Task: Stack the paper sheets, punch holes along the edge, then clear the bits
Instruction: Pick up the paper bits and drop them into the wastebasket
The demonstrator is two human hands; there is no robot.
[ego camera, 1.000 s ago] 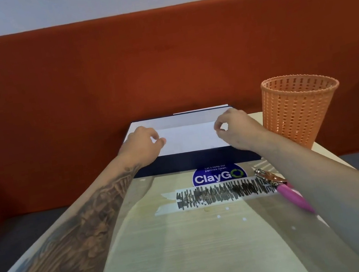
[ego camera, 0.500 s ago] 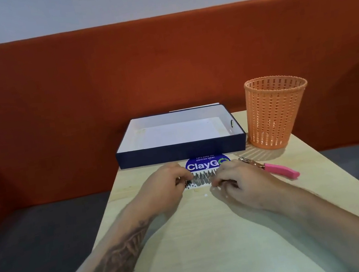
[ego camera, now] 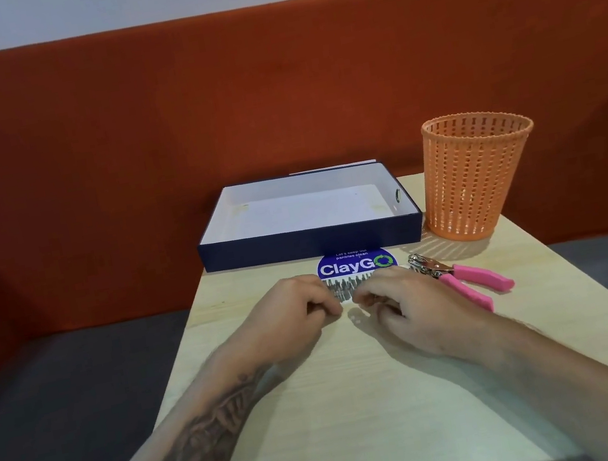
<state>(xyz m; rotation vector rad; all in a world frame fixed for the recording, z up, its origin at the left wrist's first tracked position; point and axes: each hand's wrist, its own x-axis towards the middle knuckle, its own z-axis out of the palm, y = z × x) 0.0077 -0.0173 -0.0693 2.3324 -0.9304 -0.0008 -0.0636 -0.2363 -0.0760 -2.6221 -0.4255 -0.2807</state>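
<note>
White paper sheets (ego camera: 311, 209) lie flat inside a shallow navy box (ego camera: 309, 244) at the table's far edge. A few tiny white paper bits (ego camera: 355, 317) sit on the wood between my hands. My left hand (ego camera: 289, 321) rests on the table just left of the bits, its fingers curled and pinched together. My right hand (ego camera: 408, 309) rests just right of them, fingers curled down too. Whether any bit is held between the fingertips is hidden. A hole punch (ego camera: 463, 278) with pink handles lies right of my right hand, untouched.
An orange mesh basket (ego camera: 478, 177) stands at the back right beside the box. A blue ClayGo sticker (ego camera: 356, 264) and a scribbled strip (ego camera: 344, 288) sit on the pale wooden table (ego camera: 366, 421). An orange sofa back rises behind; grey seat cushions flank both sides.
My hands left the sheets in the box and came back toward me onto the table. They now sit closer together around the bits, and the view has pulled back.
</note>
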